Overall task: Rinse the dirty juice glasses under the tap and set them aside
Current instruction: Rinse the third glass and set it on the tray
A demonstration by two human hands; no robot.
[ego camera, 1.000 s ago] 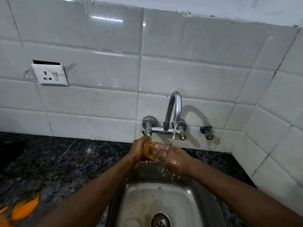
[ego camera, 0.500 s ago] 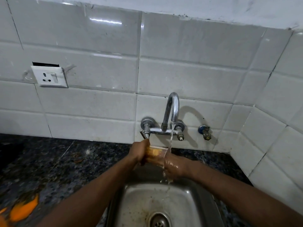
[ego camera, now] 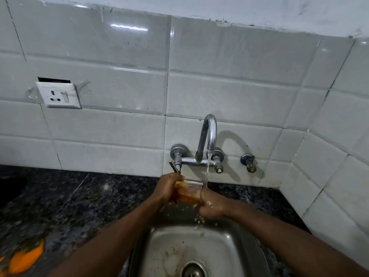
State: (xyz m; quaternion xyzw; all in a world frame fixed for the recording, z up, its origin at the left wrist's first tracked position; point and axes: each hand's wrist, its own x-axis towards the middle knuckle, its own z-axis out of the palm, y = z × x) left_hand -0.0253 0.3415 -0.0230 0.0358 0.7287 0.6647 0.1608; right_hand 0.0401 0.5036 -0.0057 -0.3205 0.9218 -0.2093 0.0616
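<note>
A clear juice glass [ego camera: 189,191] smeared with orange pulp is held over the steel sink [ego camera: 229,248], under the running chrome tap [ego camera: 208,136]. My left hand [ego camera: 167,188] grips the glass from its left side, fingers curled round it. My right hand [ego camera: 212,205] grips it from the right and below, wet, with the water stream falling on the glass rim and over this hand. Orange-tinted water drips into the sink.
Dark speckled granite counter [ego camera: 69,206] lies left of the sink, with an orange piece [ego camera: 26,258] at the lower left. A wall socket [ego camera: 60,95] sits on the white tiles. A small side valve [ego camera: 248,162] is right of the tap. The drain [ego camera: 194,269] is below.
The glass has turned a little between my hands under the stream. Both hands stay on it in nearly the same place.
</note>
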